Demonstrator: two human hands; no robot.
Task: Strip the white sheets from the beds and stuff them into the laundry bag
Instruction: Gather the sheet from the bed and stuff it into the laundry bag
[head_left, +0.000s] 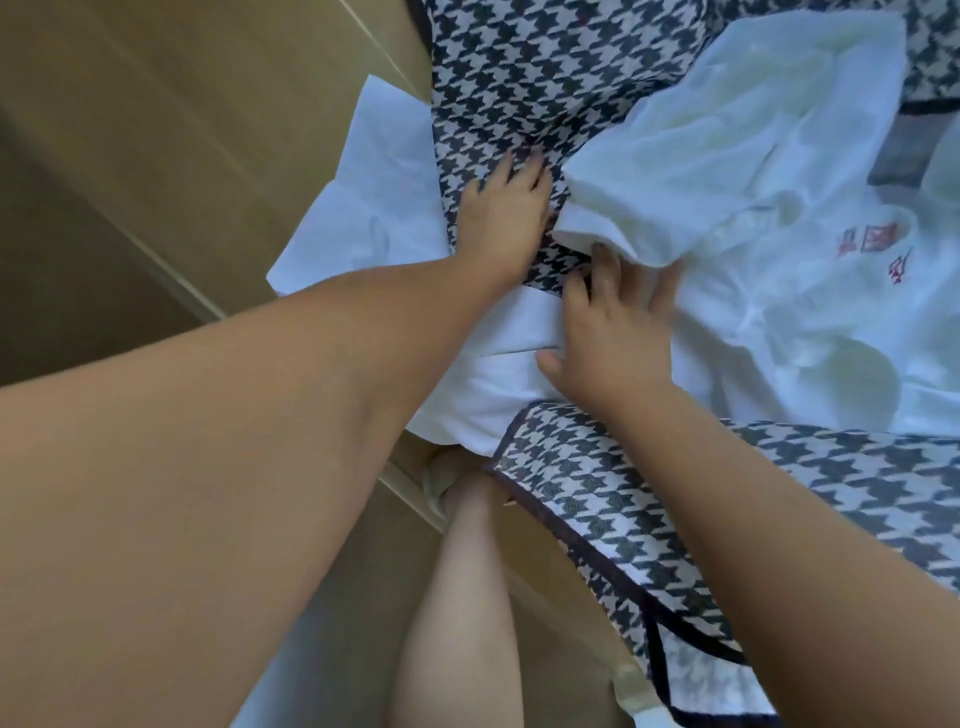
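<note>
Houndstooth laundry bag (524, 73) lies open, with white sheets (753, 208) bunched up inside and some poking out its side. Left hand (501, 218) rests flat on the bag's flap. Right hand (618, 332), fingers spread, presses the sheets.

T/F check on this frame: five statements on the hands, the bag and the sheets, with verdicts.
1. The left hand lies flat on the black-and-white houndstooth fabric laundry bag. True.
2. The right hand grips a wooden hanger. False: its spread fingers press on the crumpled white fabric sheet.
3. That sheet bears red printed marks. True.
4. The bag is plain blue. False: it is houndstooth-patterned.
5. A white cloth fold shows to the left of the left hand. True.
</note>
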